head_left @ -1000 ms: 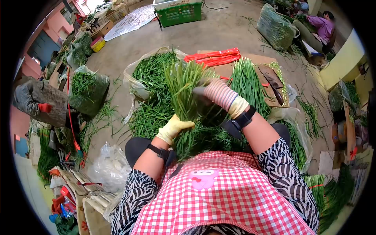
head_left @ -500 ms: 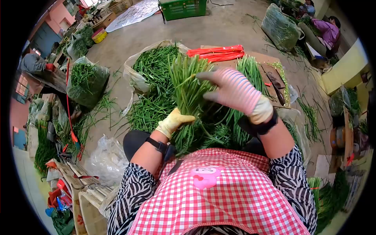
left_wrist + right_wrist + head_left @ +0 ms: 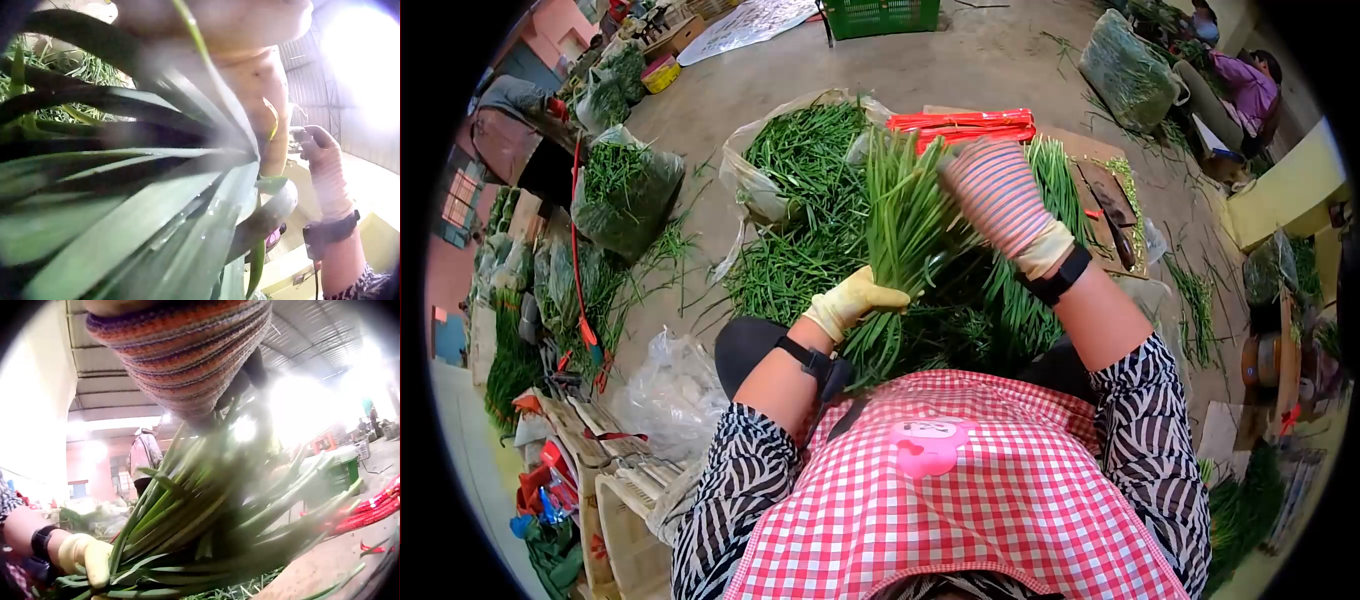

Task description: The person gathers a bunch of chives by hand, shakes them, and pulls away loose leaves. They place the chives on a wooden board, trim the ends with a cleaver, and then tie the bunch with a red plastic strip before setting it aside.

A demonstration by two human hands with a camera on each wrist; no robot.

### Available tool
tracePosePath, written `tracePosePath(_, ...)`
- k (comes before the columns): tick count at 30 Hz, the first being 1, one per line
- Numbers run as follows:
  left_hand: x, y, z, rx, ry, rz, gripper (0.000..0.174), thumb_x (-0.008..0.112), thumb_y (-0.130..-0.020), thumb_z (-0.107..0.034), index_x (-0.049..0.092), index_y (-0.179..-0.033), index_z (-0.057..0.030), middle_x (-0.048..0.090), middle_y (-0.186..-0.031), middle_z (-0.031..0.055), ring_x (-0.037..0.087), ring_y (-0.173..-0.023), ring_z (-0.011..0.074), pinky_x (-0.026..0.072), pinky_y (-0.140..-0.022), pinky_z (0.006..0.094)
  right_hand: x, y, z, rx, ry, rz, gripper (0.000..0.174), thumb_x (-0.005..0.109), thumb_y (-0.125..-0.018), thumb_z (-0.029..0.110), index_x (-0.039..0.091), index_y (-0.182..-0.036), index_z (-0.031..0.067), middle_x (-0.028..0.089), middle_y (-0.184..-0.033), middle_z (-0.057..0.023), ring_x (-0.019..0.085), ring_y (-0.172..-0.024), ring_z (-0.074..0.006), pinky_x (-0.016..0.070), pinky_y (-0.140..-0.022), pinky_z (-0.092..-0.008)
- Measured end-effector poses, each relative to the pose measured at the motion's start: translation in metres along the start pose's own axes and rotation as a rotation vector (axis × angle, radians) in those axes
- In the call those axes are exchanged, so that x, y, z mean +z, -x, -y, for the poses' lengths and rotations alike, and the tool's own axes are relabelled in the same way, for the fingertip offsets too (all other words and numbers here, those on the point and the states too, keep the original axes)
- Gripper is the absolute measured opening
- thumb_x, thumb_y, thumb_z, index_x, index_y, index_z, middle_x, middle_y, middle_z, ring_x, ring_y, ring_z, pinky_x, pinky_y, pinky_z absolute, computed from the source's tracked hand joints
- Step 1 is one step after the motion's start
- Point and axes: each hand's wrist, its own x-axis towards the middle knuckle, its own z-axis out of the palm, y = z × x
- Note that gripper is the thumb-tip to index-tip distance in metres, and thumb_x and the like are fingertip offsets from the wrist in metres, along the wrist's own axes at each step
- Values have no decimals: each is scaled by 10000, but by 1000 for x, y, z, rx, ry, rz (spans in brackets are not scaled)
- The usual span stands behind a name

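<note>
My left hand (image 3: 852,300), in a yellow glove, grips a thick bunch of garlic chives (image 3: 900,205) near its lower part, with the cut stalk ends fanning upward. At the upper right side of the bunch is my right hand (image 3: 1000,195), in a striped glove with grey fingertips. Its fingers curl at the stalk tops, pinching some stalks in the right wrist view, where the striped glove (image 3: 187,356) hangs over the blurred chives (image 3: 181,512). Broad green leaves (image 3: 144,231) spread close to the left wrist camera.
Loose chives (image 3: 800,150) fill an opened plastic bag ahead. Sorted chives (image 3: 1055,190) lie on a board (image 3: 1090,150) beside red ties (image 3: 960,127) and a dark-handled knife (image 3: 1118,240). Behind stands a green crate (image 3: 880,18). A clear plastic bag (image 3: 672,390) lies at left; a seated person (image 3: 1245,90) is far right.
My right hand went from the bunch outward to the right with spread fingers, then back to the stalk tops with fingers curled. The bunch, still in my left hand, shifted slightly right.
</note>
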Motion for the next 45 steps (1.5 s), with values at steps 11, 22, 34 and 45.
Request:
tracePosePath(11,-12,0,9,80,65,-76,400,764,-859,-95,685,-1241,-5,741,-1078,57,670,-914,140,532,-822,295,-51,49,-54,-6,-739,118,223,692,-918,76,738,-1132,36,739,-983,-173,705,-903,-302,555,-832,-377)
tracePosePath(22,6,-8,4,90,-35,-197,435,752,-825,-6,651,-1248,-26,709,-1061,16,638,-904,125,525,-825,296,30,-2,52,649,-1144,321,396,678,-929,367,736,-1108,20,750,-960,-210,716,-906,-394,564,-841,-440)
tracePosePath(34,7,-6,3,15,-28,-37,355,755,-810,-33,678,-1157,-16,689,-963,13,619,-818,116,511,-742,289,47,32,36,557,-1044,248,368,593,-1022,331,725,-1049,-11,701,-715,-133,670,-643,-262,536,-643,-387)
tracePosePath(45,5,-12,9,-2,-10,4,447,731,-812,-9,642,-1250,-23,670,-1017,16,607,-849,127,505,-762,289,40,53,30,967,-1561,291,311,607,-1038,320,644,-955,23,579,-706,-29,541,-567,-143,507,-554,-300)
